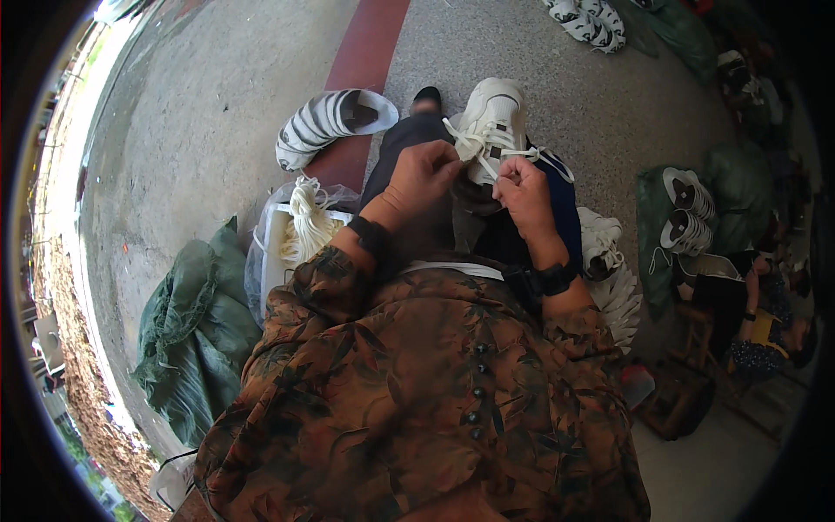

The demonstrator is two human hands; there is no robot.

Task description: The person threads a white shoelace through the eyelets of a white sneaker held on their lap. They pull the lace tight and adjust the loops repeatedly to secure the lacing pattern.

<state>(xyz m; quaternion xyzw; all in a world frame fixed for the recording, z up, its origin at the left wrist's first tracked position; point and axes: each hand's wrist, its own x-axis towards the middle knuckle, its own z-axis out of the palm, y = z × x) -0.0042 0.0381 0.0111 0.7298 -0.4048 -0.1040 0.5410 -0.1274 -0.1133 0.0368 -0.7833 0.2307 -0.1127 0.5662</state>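
Note:
A white sneaker (492, 113) rests on my lap with its toe pointing away from me. White shoelace (500, 139) runs across its front, and loose loops stick out on both sides. My left hand (422, 177) is beside the shoe's left opening, its thumb and fingertips pressed together; what they grip, if anything, is too small to make out. On the other side of the opening, my right hand (524, 196) pinches a shoelace between thumb and finger. Dark straps circle both wrists.
Left of me, a plastic-lined white box (277, 248) holds a bundle of white laces (306, 224) near a green sack (198, 322). A nested row of striped shoes (326, 126) lies ahead. White shoes (600, 239) sit at my right; other shoes (687, 213) and a person (755, 300) are farther right.

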